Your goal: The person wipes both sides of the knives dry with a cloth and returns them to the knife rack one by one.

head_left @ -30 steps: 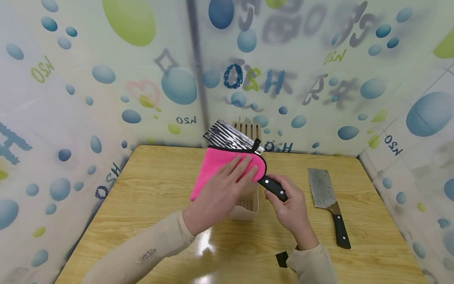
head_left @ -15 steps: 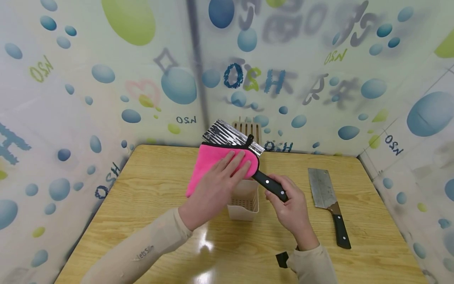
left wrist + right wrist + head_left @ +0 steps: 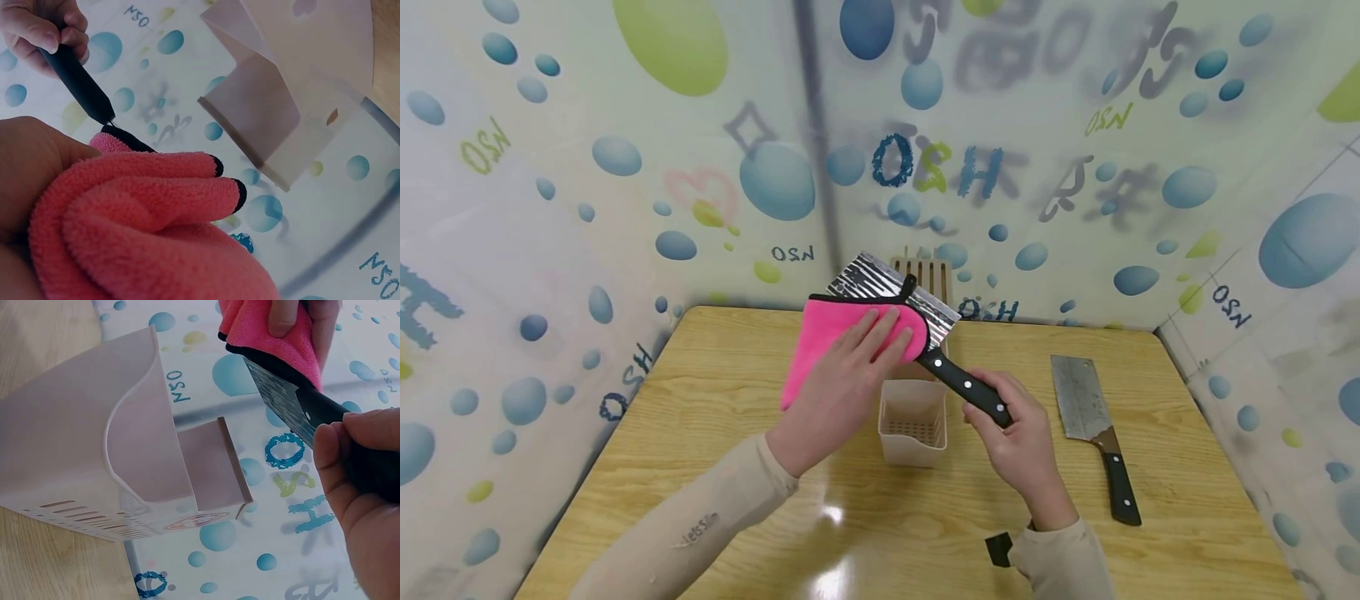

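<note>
In the head view my right hand [image 3: 1021, 437] grips the black riveted handle of a broad-bladed kitchen knife [image 3: 961, 380]. Its shiny, streaked blade points up and to the left, raised over the table. My left hand [image 3: 838, 379] holds a pink cloth [image 3: 820, 329] with black edging against the blade, fingers spread on top. In the right wrist view the left thumb presses the cloth [image 3: 299, 353] from the other side, so the blade lies within its fold. Part of the blade [image 3: 281, 400] near the handle shows bare; the covered part is hidden.
Below the knife stands a beige slotted knife holder [image 3: 912, 452], with a low open compartment in front and a taller slotted part behind. To the right a second cleaver [image 3: 1081, 400] lies flat on the wooden table [image 3: 722, 375]. Patterned sheets [image 3: 700, 208] enclose the back and sides.
My left hand and the pink cloth have slid left and slightly up along the blade, away from the handle, baring more blade near it. The right hand has stayed almost still.
</note>
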A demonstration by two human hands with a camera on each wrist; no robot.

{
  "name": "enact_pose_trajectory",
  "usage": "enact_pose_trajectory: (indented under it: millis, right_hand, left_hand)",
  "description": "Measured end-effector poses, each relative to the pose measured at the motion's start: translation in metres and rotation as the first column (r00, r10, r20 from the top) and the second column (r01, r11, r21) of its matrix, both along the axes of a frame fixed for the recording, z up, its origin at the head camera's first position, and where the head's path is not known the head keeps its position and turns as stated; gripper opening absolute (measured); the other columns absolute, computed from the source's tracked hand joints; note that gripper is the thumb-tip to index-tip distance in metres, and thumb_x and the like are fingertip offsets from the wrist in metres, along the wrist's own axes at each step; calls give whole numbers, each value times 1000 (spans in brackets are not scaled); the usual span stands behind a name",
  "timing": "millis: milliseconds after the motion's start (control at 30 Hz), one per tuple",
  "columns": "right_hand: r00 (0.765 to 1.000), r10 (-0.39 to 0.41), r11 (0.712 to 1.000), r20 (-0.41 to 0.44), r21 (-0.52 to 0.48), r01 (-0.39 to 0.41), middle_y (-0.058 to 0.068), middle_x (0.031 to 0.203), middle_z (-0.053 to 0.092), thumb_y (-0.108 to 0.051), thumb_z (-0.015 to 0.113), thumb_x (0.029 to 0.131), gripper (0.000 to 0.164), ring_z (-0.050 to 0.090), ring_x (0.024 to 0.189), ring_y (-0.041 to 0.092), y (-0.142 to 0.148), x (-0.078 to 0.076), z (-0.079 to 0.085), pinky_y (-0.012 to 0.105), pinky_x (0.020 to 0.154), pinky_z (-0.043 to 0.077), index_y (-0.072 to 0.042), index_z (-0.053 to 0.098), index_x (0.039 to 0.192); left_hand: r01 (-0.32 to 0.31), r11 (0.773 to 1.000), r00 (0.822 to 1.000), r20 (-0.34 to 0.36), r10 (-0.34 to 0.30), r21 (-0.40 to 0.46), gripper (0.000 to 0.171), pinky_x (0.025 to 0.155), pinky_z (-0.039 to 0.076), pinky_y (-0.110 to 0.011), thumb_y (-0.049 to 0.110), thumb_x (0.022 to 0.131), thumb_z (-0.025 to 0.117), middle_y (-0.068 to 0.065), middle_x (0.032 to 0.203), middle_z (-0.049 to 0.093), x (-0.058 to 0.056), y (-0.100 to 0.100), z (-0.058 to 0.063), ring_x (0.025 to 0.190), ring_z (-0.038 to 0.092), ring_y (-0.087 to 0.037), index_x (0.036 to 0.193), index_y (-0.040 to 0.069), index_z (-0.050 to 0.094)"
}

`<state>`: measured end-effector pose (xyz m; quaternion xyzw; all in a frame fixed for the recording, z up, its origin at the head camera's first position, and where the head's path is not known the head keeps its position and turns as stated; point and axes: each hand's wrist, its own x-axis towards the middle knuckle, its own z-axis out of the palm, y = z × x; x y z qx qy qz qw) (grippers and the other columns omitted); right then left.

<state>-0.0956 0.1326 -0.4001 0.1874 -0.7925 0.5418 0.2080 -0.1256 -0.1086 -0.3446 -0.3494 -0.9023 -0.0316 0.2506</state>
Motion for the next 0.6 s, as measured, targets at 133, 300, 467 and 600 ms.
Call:
enact_pose_trajectory:
  millis: [133, 300, 467, 600]
  right_hand:
    - [1000, 3, 1000, 13, 8, -4, 12, 104, 70, 13, 73, 87, 38, 67, 80, 8, 1, 0, -1, 17, 69, 57, 4, 68, 123]
    - [1000, 4, 1000, 12, 14, -5, 12, 104, 70, 13, 74, 86, 38, 67, 80, 8, 3, 1, -1, 17, 69, 57, 4, 67, 123]
    - [1000, 5, 1000, 10, 18, -5, 11, 103, 70, 13, 74, 86, 39, 67, 79, 9, 3, 1, -1, 17, 69, 57, 4, 67, 123]
    - [1000, 12, 1000, 11, 18, -12, 10, 103, 69, 13, 74, 87, 38, 67, 79, 9, 4, 1, -2, 18, 68, 57, 4, 67, 123]
  left_hand:
    - [-21, 1000, 1000, -6, 21, -7, 61, 116, 44, -45, -11, 88, 63, -23, 152, 52, -4, -5, 0, 141, 49, -43, 146, 2, 57]
    - [-35, 999, 999, -10, 35, 2, 65, 116, 43, -45, -12, 83, 64, -24, 152, 52, -8, -12, 1, 141, 49, -42, 146, 0, 56]
    - [-62, 997, 998, -14, 63, 37, 64, 115, 45, -45, -14, 83, 63, -24, 150, 53, -14, -19, -1, 139, 51, -42, 145, -1, 57]
    - [-85, 995, 996, -16, 86, 53, 61, 115, 45, -45, -13, 85, 62, -24, 150, 53, -18, -24, -2, 139, 52, -42, 145, -1, 57]
